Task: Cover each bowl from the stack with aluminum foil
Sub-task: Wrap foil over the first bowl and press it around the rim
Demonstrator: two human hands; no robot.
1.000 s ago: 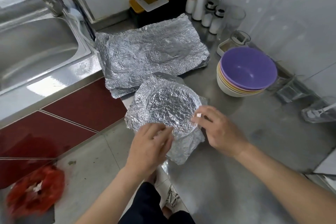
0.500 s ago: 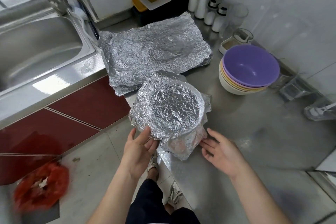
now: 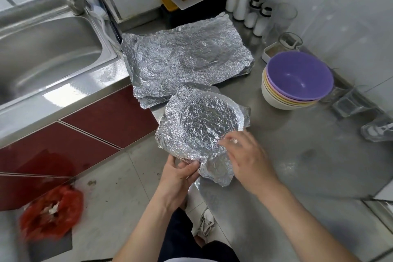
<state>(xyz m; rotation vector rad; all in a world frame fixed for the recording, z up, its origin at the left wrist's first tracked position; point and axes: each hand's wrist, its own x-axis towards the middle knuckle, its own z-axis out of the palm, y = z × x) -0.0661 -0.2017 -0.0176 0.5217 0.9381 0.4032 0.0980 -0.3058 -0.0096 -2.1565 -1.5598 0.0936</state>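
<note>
At frame centre on the steel tabletop [image 3: 287,155] sits a round bowl wrapped in crinkled silver foil [image 3: 204,125], the left hand [image 3: 178,174] pinching its loose lower fold, the right hand [image 3: 248,155] with blurred fingers on the rim, grip unclear.

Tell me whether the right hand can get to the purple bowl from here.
Probably yes: only bare counter lies between the right hand, at the rim of the foil-covered bowl, and the purple bowl atop the stack.

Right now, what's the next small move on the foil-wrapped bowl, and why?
Probably tuck the loose flap under the covered bowl with the right hand: it juts out unpressed at the near side, while the left hand grips the foil edge beside it.
</note>
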